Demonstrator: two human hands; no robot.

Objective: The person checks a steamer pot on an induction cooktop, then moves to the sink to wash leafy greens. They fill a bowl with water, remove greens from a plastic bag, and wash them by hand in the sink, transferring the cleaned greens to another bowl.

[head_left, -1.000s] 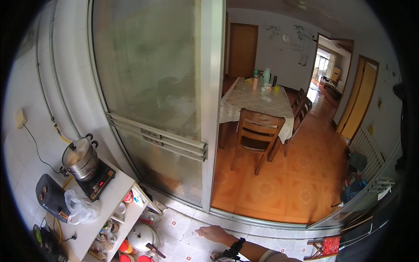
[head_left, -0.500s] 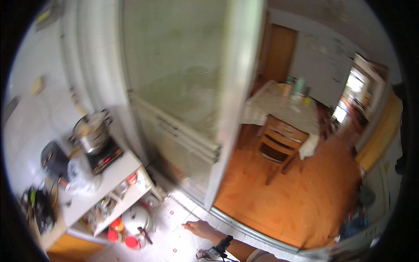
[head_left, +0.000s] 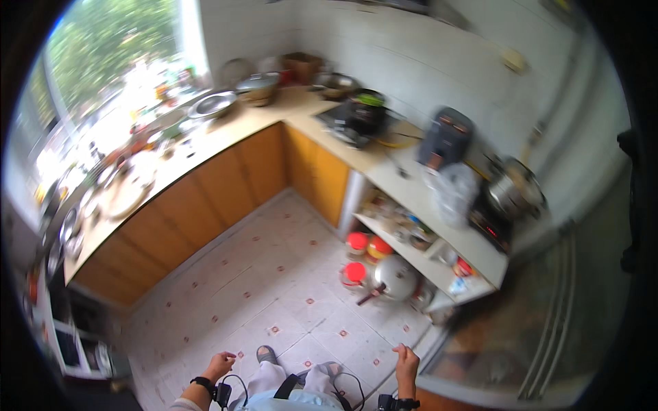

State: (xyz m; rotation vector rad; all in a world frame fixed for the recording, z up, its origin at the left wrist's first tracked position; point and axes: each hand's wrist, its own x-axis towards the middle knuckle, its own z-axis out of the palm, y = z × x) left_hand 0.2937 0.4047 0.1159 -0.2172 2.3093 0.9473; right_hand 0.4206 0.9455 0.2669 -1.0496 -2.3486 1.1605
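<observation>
smooth, shiny metal lidded pot (head_left: 397,277)

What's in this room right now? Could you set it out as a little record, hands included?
Place: kitchen, window at upper left
Left hand: low in view, over the floor; nothing visible in it
Right hand: fingers curled; no held thing visible
On the floor, beyond the right hand: silvery lidded pot, red-lidded jars beside it
White counter: dark appliance, clear plastic bag, steel pot on a black cooktop with a red light
Unclear: small items by the window, blurred
</observation>
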